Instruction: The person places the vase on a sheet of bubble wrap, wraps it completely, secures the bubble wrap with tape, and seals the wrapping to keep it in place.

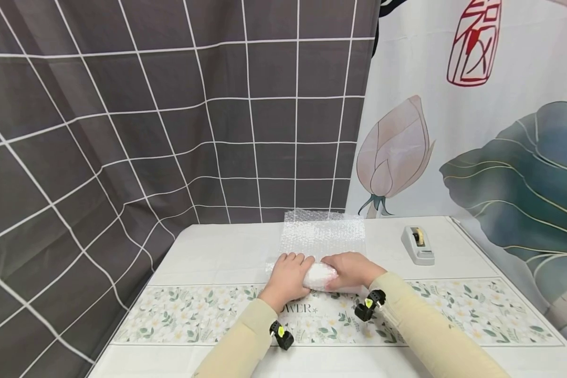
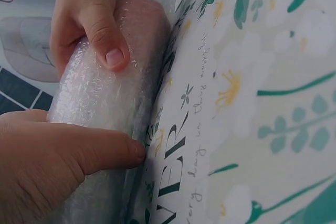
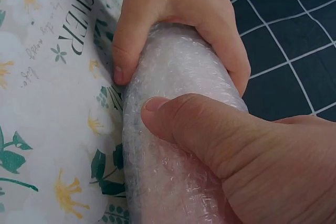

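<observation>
On the table lies a roll of bubble wrap wound round something pale with a pinkish part, whose kind is hidden under the layers. My left hand grips its left end, thumb on the near side and fingers over the top. Toward the other end my right hand holds the same bundle, its thumb pressing the film in the right wrist view. A flat length of bubble wrap runs from the bundle to the table's back edge. Pink shows through the wrapped bundle near the right hand.
A light grey tape dispenser with yellowish tape stands at the back right. The white tablecloth carries a floral band with lettering. A dark grid curtain hangs behind and to the left, a flower-printed curtain on the right.
</observation>
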A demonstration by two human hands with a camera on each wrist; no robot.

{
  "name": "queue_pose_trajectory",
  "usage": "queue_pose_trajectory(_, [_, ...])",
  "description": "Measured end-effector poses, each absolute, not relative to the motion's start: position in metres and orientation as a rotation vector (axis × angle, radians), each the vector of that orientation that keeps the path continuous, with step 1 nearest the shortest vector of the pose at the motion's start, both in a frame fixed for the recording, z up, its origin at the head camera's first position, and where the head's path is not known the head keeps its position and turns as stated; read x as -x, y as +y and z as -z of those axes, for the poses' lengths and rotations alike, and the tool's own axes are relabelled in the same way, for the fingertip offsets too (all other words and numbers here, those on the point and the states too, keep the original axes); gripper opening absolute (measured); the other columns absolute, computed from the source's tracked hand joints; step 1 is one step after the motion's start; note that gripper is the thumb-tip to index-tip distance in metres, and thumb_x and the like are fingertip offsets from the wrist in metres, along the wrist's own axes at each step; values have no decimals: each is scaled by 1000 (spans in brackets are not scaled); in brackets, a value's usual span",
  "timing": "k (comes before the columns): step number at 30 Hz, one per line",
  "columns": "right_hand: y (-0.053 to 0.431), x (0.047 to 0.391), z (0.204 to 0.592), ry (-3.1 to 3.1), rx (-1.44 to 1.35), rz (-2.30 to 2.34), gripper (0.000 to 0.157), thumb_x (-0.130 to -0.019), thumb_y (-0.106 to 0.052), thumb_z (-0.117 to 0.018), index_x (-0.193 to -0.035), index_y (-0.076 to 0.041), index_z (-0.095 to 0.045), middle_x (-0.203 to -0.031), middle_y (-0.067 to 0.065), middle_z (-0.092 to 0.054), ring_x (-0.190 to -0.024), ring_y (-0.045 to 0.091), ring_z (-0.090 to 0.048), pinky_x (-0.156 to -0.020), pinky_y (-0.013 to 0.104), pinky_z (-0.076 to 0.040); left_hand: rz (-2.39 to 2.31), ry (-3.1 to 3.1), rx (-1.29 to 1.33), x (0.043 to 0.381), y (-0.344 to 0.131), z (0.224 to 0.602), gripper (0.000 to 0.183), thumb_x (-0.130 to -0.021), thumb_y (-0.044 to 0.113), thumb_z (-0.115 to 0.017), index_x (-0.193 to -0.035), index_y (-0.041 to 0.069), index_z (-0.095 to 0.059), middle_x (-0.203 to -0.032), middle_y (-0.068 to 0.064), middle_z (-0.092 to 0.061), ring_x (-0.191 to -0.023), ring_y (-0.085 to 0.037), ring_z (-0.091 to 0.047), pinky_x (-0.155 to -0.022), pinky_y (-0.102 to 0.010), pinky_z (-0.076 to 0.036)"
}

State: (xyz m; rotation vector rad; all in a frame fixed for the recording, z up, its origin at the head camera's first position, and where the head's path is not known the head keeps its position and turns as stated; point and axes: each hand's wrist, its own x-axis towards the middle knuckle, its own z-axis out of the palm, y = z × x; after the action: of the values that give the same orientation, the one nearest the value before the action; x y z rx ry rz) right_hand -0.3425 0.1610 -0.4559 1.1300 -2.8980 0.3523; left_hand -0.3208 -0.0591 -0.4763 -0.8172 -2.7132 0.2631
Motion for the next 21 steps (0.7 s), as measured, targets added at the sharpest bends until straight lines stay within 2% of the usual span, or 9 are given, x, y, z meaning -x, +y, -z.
queue_pose_trajectory(5, [162,341,458,-2876,-1105,-282,71,-74,-48,-82,-130,-8,-64,-102,2,-74,-85,20,-69,-77,41,-56,-263,-2722,834,324,-59,477,78,-73,52,-81,-140,24,-53,-119,3,-63,-109,-19,-59,-98,-39,-49])
queue_pose_trajectory(10, [162,333,459,-2841,-1036,-145,91,-78,-55,-77,-145,-1,-50,-120,16,-70,-106,33,-68,-94,52,-52,-243,-2736,847,325,-59,475,77,-72,53,-81,-139,25,-56,-118,4,-64,-105,-19,-61,-94,-37,-51])
queue_pose_trajectory(16, [166,323,458,-2681,-1039,-72,88,-76,-56,-78,-141,-2,-53,-128,15,-65,-116,34,-62,-101,56,-46,-201,-2775,874,329,-59,471,73,-69,53,-78,-134,22,-61,-110,2,-67,-93,-20,-63,-78,-35,-55])
queue_pose_trajectory(21, [175,322,462,-2575,-1067,-26,88,-68,-51,-84,-137,-5,-55,-130,13,-62,-117,33,-60,-101,54,-47,-85,-2851,878,333,-59,467,71,-65,49,-78,-129,21,-65,-104,2,-70,-86,-20,-64,-69,-35,-55])
